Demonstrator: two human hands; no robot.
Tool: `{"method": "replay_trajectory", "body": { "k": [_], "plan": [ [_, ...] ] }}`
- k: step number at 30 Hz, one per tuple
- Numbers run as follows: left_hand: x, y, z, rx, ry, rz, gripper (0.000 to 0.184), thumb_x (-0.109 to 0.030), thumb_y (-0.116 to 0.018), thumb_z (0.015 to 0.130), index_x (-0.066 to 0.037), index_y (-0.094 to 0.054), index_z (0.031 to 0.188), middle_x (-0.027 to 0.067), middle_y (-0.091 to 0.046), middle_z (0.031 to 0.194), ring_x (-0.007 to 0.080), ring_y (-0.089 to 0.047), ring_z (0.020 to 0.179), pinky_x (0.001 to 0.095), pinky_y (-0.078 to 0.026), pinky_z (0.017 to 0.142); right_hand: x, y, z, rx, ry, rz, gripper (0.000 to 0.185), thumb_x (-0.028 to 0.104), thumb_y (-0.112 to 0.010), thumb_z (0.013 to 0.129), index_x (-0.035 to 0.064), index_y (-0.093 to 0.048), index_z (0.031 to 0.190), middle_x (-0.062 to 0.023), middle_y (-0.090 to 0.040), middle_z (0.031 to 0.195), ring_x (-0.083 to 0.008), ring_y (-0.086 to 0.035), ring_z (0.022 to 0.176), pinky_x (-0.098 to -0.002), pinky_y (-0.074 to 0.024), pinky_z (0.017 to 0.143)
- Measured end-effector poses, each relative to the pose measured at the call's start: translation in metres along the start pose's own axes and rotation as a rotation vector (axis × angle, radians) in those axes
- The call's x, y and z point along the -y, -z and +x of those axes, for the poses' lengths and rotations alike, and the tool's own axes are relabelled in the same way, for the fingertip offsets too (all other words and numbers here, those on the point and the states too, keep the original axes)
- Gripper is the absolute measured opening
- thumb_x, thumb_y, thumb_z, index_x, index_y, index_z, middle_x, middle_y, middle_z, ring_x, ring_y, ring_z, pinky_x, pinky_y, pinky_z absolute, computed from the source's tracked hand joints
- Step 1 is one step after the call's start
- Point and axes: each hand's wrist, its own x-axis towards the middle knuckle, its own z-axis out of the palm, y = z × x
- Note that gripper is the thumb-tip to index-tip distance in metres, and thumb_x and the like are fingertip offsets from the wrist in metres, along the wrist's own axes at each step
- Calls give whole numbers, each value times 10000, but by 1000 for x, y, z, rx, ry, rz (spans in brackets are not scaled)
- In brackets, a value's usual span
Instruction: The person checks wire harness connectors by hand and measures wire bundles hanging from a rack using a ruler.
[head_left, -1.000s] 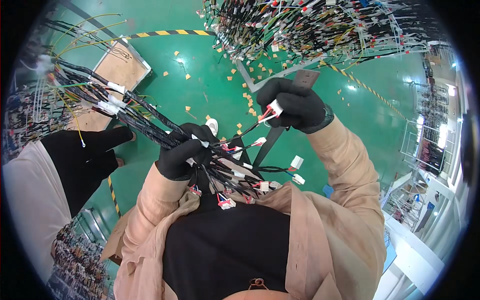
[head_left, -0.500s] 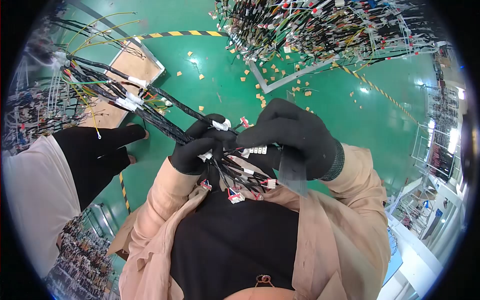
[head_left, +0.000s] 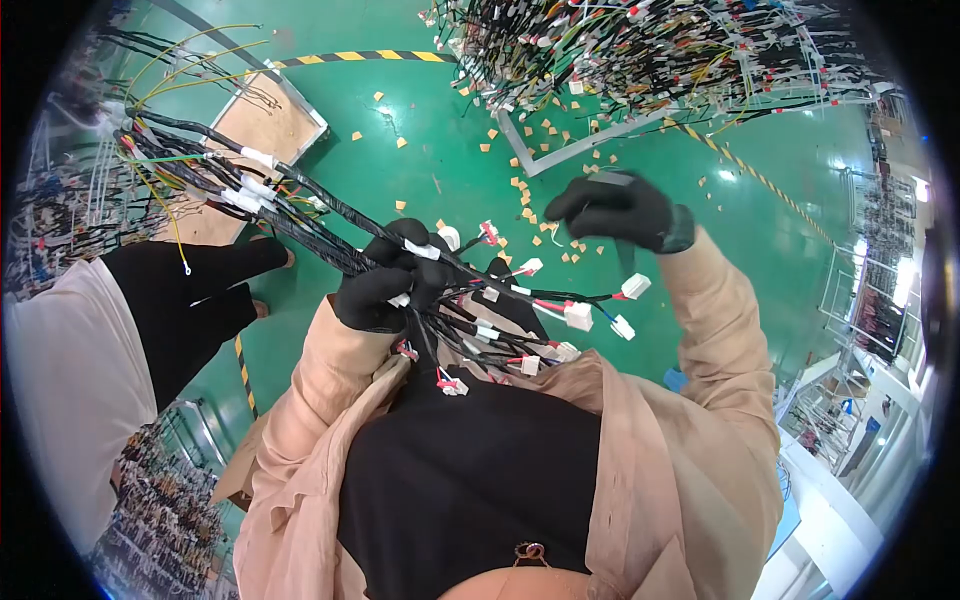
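Note:
My left hand point(head_left: 388, 283), in a black glove, is closed around a black-sleeved wire harness point(head_left: 325, 245). The bundle runs off to the upper left. On the near side of that hand, loose wire branches fan out to the right. They end in white connectors, among them a large connector point(head_left: 578, 316) and another connector point(head_left: 633, 287). My right hand point(head_left: 622, 212), also gloved in black, is raised to the right, apart from the harness. Its fingers are closed on a flat grey strip point(head_left: 627, 256), whose exact kind I cannot make out.
A dense mass of hanging wire harnesses point(head_left: 640, 60) fills the top right above a metal frame point(head_left: 535, 165). Tan scraps point(head_left: 520, 195) litter the green floor. Another person point(head_left: 80, 360) stands at the left, near a wooden board point(head_left: 262, 125). Yellow-black tape point(head_left: 360, 57) marks the floor.
My right hand has moved up and to the right, away from the connectors, with the grey strip still in it. Several connector branches now extend farther right. My left hand keeps its hold.

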Motion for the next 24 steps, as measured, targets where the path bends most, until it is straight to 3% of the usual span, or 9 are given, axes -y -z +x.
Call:
{"method": "replay_trajectory", "body": {
  "k": [2, 7, 11, 14, 18, 19, 22, 23, 24],
  "plan": [
    [-3, 6, 2, 53, -17, 45, 249, 7, -406, 749, -15, -457, 992, 51, -424, 689, 138, -440, 658, 246, -378, 642, -6, -17, 4, 139, -32, 28, 257, 38, -585, 736, 25, -562, 991, -51, -565, 792, -95, -537, 714, -243, -448, 647],
    [-7, -12, -5, -105, -16, 239, 90, 94, -482, 750, 34, -529, 797, 56, -475, 789, 151, -488, 757, 268, -400, 661, -27, -24, 24, 67, 126, -171, 247, 46, -561, 766, 22, -544, 1011, -50, -569, 884, -94, -531, 806, -234, -442, 717],
    [-5, 6, -9, -5, -43, 345, 94, 109, -508, 732, 38, -533, 790, 61, -495, 843, 145, -498, 778, 259, -395, 664, -25, -35, 32, 70, -99, 315, 227, 72, -557, 773, 5, -547, 989, -56, -579, 879, -114, -534, 822, -264, -429, 746],
    [-9, -8, -9, 58, -116, 496, 113, 119, -508, 720, 29, -525, 786, 57, -496, 845, 138, -496, 782, 248, -390, 661, -30, -36, 37, 251, 24, 195, 226, 103, -551, 789, -8, -537, 985, -59, -586, 840, -120, -556, 790, -259, -453, 724],
    [-3, 6, -6, 86, -55, 229, 145, 134, -498, 711, 18, -530, 792, 47, -501, 839, 131, -495, 784, 238, -388, 663, -23, -29, 32, 308, 63, 371, 170, 120, -564, 774, 5, -565, 898, -43, -581, 783, -88, -529, 696, -218, -413, 594],
    [-4, 6, -7, 75, -41, 238, 153, 136, -494, 712, 17, -535, 799, 45, -504, 842, 129, -495, 785, 239, -390, 665, -18, -28, 28, 267, -57, 426, 170, 137, -583, 754, 0, -574, 854, -37, -573, 759, -81, -524, 672, -198, -382, 552],
    [-10, -2, -13, 14, 23, 374, 184, 144, -490, 708, 18, -558, 825, 35, -515, 861, 128, -501, 797, 246, -398, 679, -35, -24, 35, 412, 129, 546, 160, 130, -589, 743, -6, -575, 825, -38, -569, 733, -86, -520, 654, -199, -381, 545],
    [-15, -12, -14, -8, 38, 414, 184, 145, -494, 706, 20, -560, 823, 35, -516, 862, 131, -503, 799, 247, -399, 681, -41, -23, 36, 410, 145, 505, 234, 209, -595, 754, -12, -525, 732, -124, -576, 655, -188, -543, 539, -279, -422, 480],
    [-16, -13, -14, -17, 52, 429, 176, 145, -496, 704, 22, -565, 810, 35, -514, 859, 134, -504, 800, 248, -399, 682, -38, -24, 37, 417, 172, 532, 247, 222, -600, 752, -12, -526, 733, -123, -576, 644, -188, -541, 530, -279, -417, 472]
  ]
}}
